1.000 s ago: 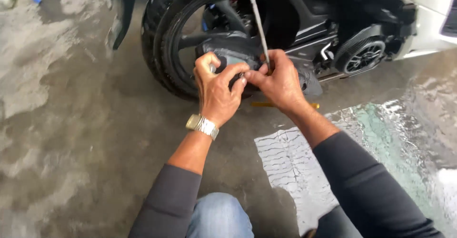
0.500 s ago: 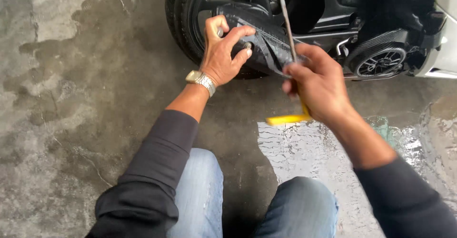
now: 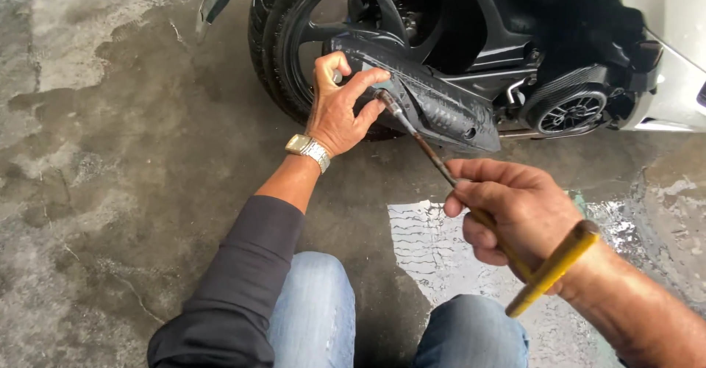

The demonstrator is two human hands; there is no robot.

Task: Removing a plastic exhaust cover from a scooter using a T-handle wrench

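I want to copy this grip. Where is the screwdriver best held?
By the yellow handle, from above and behind, as the right hand does. The thin shaft slants up toward the black exhaust cover; the thicker handle end gives a firm grip.

Soft, even daylight, bright. No hard shadows; dim only under the scooter (image 3: 471,59). Wet floor (image 3: 110,191) shows pale sheen, glare on the puddle at right. Sharp focus, slight compression softness.

Grey concrete floor (image 3: 110,213), stained with damp darker patches, a wet shiny ribbed mat (image 3: 434,250) laid on it at the right, a black scooter rear tyre (image 3: 276,52) rested directly on the concrete at the top
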